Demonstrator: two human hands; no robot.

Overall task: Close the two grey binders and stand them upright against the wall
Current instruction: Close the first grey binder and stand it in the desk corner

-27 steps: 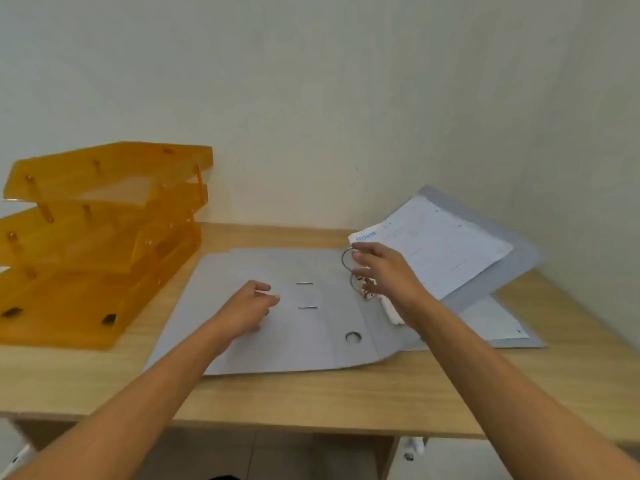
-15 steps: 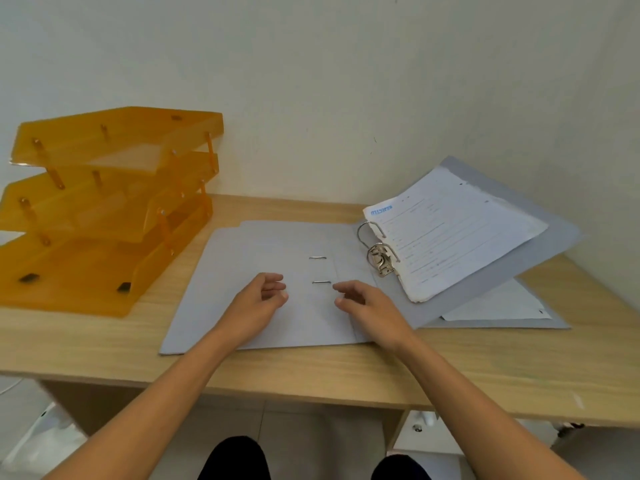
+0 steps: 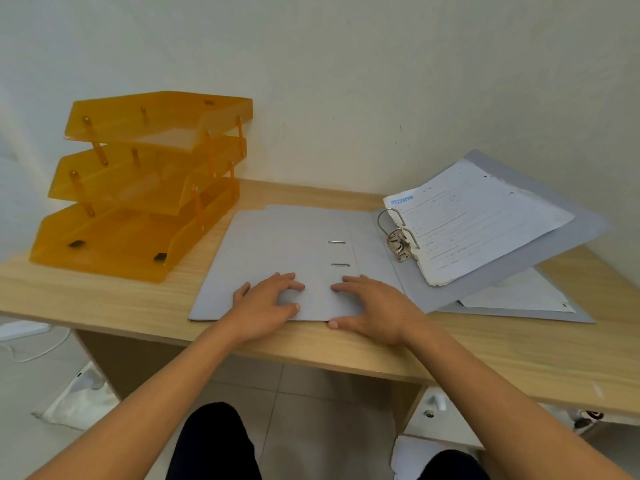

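Note:
A grey binder (image 3: 277,244) lies open on the wooden desk (image 3: 104,299), its left cover flat and its right cover tilted up with white papers (image 3: 478,216) on the metal ring clip (image 3: 398,237). A second grey binder (image 3: 519,306) lies flat beneath it at the right, mostly hidden. My left hand (image 3: 266,303) and my right hand (image 3: 374,306) rest side by side on the near edge of the flat left cover, fingers spread, thumbs at the edge.
An orange three-tier plastic letter tray (image 3: 138,188) stands at the back left of the desk. The white wall (image 3: 346,81) runs behind the desk and along its right side. My knees and the tiled floor show below the desk's front edge.
My right hand left the ring clip and came down to the cover's near edge beside my left hand. My left hand slid nearer too. The view dropped lower.

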